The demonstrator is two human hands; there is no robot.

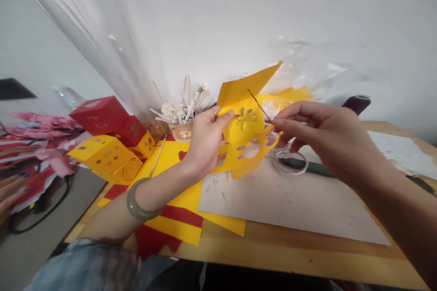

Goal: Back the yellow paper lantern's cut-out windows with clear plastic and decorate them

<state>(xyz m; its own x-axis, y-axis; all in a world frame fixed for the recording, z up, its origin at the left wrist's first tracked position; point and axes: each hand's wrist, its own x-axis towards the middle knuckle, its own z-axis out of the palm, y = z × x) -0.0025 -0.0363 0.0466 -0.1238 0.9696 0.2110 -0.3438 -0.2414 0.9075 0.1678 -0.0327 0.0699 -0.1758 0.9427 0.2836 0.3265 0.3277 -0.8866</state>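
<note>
My left hand (206, 138) is closed on the upper edge of a yellow paper cutout box (235, 129), thumb on top. A flower shape is cut through its face, and one flap stands raised at the back. Lower down, the box has larger cut openings. My right hand (303, 125) pinches the end of a thin dark cord (257, 103), which slants up and left to the raised flap. Where the cord meets the paper is too small to make out. Below my right hand, a white ring (290, 162) lies around part of a dark green tool (314, 168).
Red (102, 116) and yellow paper boxes (105, 157) stand at left, beside a basket (180, 132) of pens. Yellow and red sheets (184, 227) lie under a pale board (290, 209) at the wooden table's front edge (273, 245). Another person's hands (12, 188) are at far left.
</note>
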